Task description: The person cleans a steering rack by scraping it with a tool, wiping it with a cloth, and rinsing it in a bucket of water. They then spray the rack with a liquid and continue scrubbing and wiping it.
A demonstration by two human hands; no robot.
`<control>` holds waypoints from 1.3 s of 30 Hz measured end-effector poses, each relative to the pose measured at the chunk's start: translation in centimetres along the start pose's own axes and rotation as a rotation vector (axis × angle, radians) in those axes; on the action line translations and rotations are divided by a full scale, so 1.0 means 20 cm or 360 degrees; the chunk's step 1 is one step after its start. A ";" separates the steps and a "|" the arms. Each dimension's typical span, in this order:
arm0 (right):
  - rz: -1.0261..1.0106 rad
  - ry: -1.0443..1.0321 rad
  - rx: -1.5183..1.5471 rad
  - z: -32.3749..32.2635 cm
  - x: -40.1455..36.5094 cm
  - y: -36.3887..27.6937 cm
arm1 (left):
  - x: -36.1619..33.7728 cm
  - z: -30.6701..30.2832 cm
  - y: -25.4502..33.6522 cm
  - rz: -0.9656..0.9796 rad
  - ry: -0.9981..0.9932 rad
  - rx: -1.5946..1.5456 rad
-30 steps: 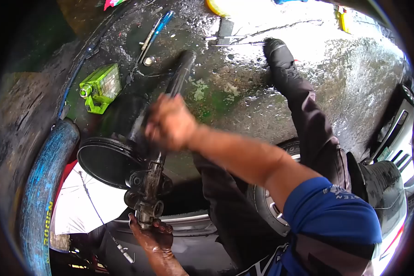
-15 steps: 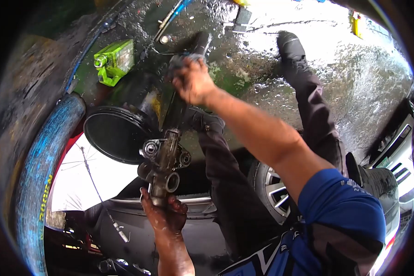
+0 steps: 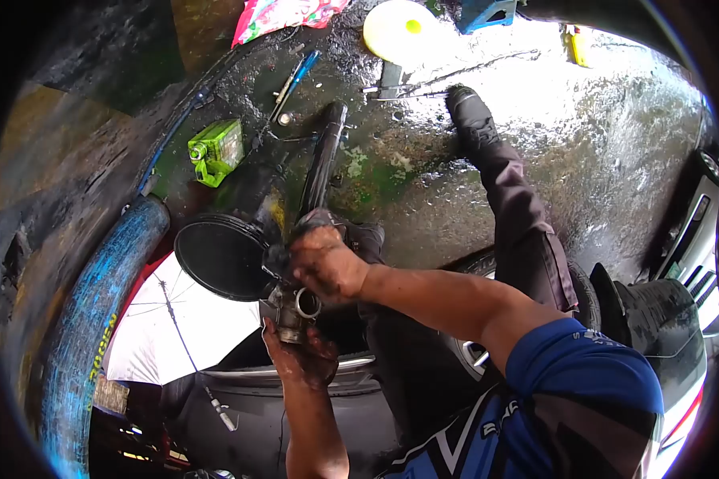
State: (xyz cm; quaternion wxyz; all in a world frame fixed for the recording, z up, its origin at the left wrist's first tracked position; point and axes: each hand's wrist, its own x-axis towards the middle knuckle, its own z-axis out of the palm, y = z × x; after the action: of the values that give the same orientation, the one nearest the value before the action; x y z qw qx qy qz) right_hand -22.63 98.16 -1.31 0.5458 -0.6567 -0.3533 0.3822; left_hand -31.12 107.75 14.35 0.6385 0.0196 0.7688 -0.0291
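Observation:
A long metal part that looks like a steering rack [image 3: 322, 172] slants up from my lap. Its dark tube points away from me, and its cast housing, with a round open port, is at the near end. My left hand [image 3: 302, 355] is closed around the bottom of that housing from below. Farther up, my right hand [image 3: 327, 263] is wrapped over the rack with a dark, greasy rag [image 3: 319, 218] in its fingers. The hand is slightly blurred and hides the join between tube and housing.
A black bucket [image 3: 216, 259] stands left of the rack, with a green jug [image 3: 218, 148] behind it. A blue worn post [image 3: 96, 319] and a white umbrella [image 3: 180, 335] are at left. Tools [image 3: 295, 80] lie on the wet floor, near a yellow-white round lid [image 3: 399, 32].
My right hand has slid down the tube toward me with the rag, reaching the housing. My left hand keeps its hold. The view has tilted slightly, showing more floor at the top.

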 end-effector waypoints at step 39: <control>0.0055 0.0480 0.0412 -0.03 0.08 0.07 | 0.18 0.00 0.12 0.0721 0.0008 0.0130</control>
State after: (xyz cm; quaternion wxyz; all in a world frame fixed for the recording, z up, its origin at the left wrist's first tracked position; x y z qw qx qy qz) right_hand -21.30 99.19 -2.85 0.6657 -0.6369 -0.2041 0.3309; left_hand -31.71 110.19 10.71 0.6255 0.2176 0.7446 0.0839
